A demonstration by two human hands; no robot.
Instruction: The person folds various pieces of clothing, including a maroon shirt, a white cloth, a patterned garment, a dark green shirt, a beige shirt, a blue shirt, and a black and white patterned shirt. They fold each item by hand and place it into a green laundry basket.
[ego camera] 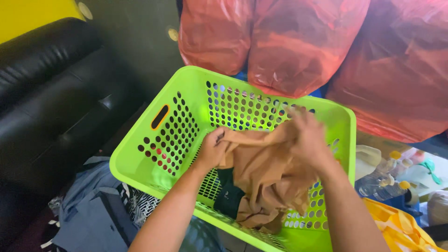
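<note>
Both my hands are inside a bright green perforated laundry basket [186,88]. My left hand [212,148] pinches the left edge of a tan garment [266,175], and my right hand [308,137] grips its upper right part. The tan cloth hangs crumpled between them and reaches down to the basket's floor. A dark green piece of clothing [228,193] lies under it at the bottom of the basket.
Three large red plastic bags [289,46] stand behind the basket. A black leather sofa [51,102] is at the left. Blue and patterned clothes [93,205] lie at the lower left. Plastic bottles [389,182] and a yellow bag [396,228] are at the right.
</note>
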